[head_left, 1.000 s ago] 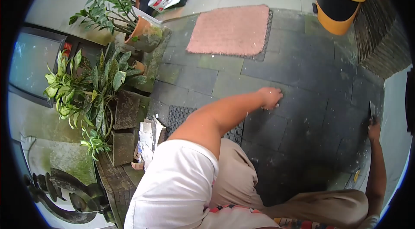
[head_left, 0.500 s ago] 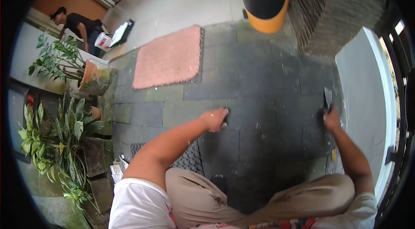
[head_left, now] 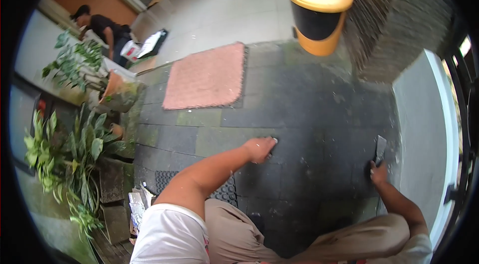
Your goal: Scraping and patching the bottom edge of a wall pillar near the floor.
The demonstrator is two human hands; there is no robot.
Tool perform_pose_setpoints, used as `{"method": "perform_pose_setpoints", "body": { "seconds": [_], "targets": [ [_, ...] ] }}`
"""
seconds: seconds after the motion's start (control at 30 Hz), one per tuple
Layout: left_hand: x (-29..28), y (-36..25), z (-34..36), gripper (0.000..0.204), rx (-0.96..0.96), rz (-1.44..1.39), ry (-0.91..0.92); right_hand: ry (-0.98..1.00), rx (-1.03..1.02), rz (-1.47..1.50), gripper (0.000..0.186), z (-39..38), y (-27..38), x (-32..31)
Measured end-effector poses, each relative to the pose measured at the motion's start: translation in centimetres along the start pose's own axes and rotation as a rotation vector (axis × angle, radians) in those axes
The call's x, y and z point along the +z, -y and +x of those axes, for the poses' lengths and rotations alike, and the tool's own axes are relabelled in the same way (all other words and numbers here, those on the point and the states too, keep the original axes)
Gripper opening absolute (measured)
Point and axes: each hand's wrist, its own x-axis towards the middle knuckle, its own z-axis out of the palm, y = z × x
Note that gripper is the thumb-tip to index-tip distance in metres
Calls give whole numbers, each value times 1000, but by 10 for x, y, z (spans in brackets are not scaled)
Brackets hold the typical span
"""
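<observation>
My left hand [head_left: 260,150] is closed just above the dark slate tiles [head_left: 304,164], left of centre, with a small pale and dark bit at its fingertips that I cannot make out. At the right, my right hand [head_left: 377,172] grips the dark handle of a scraper [head_left: 380,147], its wide metal blade pointing away from me over the tiles, near a low grey wall [head_left: 421,129]. My knees are bent below both arms.
A pink mat [head_left: 202,77] lies ahead, and a yellow-and-black bin [head_left: 319,12] stands by a textured stone wall [head_left: 379,24]. Potted plants [head_left: 85,144] line the left, with white debris [head_left: 139,204] nearby. A person [head_left: 105,34] crouches beside a bucket [head_left: 129,50] at the far upper left.
The view has swung toward the right since a second ago. My right hand and scraper have moved from the wall's edge inward and slightly toward me; my left hand stays low over the tiles.
</observation>
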Motion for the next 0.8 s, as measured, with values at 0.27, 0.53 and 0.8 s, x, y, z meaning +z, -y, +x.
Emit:
{"method": "perform_pose_setpoints", "body": {
  "seconds": [0.27,0.53,0.8],
  "targets": [
    [-14,-11,-28,56,-112,-118,18,558,575,891,37,-27,148,-84],
    [-1,-26,-21,54,-42,-30,112,278,557,1094,28,27,123,-84],
    [1,-31,-28,52,-73,-113,68,183,846,1202,28,-47,138,-74]
  ]
}}
